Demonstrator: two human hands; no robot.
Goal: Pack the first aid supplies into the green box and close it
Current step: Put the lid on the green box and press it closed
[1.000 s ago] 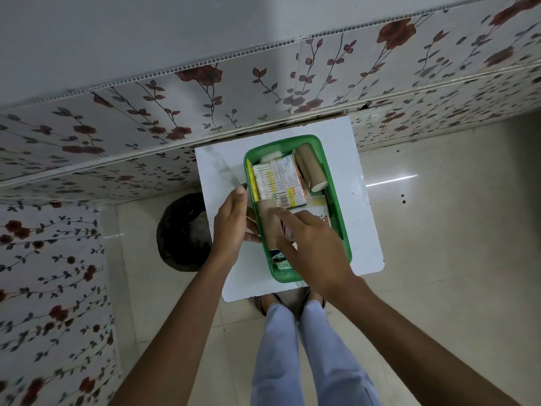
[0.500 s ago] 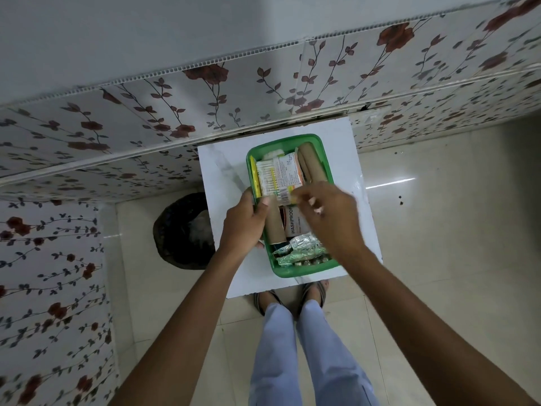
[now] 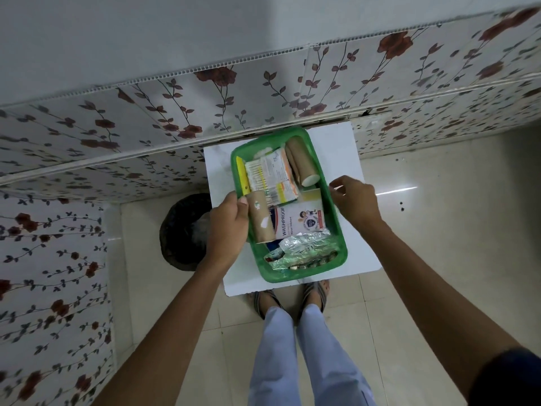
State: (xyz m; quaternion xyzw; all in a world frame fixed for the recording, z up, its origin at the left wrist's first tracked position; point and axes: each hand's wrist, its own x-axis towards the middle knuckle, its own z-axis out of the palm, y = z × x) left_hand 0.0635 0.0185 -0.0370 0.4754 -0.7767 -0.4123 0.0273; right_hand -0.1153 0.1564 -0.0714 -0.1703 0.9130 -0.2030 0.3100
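Blister strips: crumpled silvery-green foil blister strips (image 3: 301,251) fill the near end of the box, at 6 o'clock.
Green box: the green rectangular plastic box (image 3: 341,243) sits open on the white square desk (image 3: 363,253), long axis running 6 to 12 o'clock, tilted slightly left at the far end.
Left hand: the left hand (image 3: 227,227) is at the box's 9 o'clock rim, fingers curled around that edge beside a tan bandage roll (image 3: 260,218).
Right hand: the right hand (image 3: 355,202) hovers at the 3 o'clock rim, fingers loosely pinched on nothing.
Middle: a white "WASHPROOF" plaster packet (image 3: 301,219) lies flat.
Far end: a second tan bandage roll (image 3: 301,162) reaches toward 12 o'clock.
Lid: none visible, so closing needs it found.
Room: bare desk is widest at 3 o'clock; the wall closes off 12 o'clock.
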